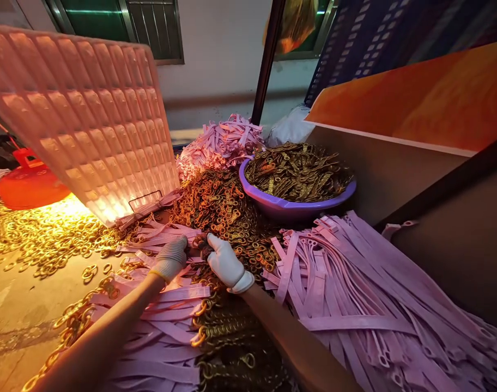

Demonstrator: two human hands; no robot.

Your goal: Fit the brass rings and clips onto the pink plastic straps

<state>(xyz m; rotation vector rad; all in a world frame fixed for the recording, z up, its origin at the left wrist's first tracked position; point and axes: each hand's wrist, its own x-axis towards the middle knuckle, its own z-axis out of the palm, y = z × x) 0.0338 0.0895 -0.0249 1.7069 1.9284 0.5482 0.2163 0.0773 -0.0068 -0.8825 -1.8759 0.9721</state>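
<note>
Both my hands wear white gloves and meet at the middle of the table. My left hand (171,258) rests with fingers curled on pink straps (167,305) that lie under my forearms. My right hand (226,262) is closed, pinching something small and dark at the edge of a heap of brass-coloured metal clasps (219,207). What sits between its fingers is too small to name. More clasps and chains (232,343) run between my forearms.
A purple basin (291,206) of brass parts stands behind the heap. A big pile of pink straps (379,294) spreads right. Loose gold rings (44,239) lie left under an orange lamp (30,185). A pink moulded tray (85,120) leans at left; board walls close the right.
</note>
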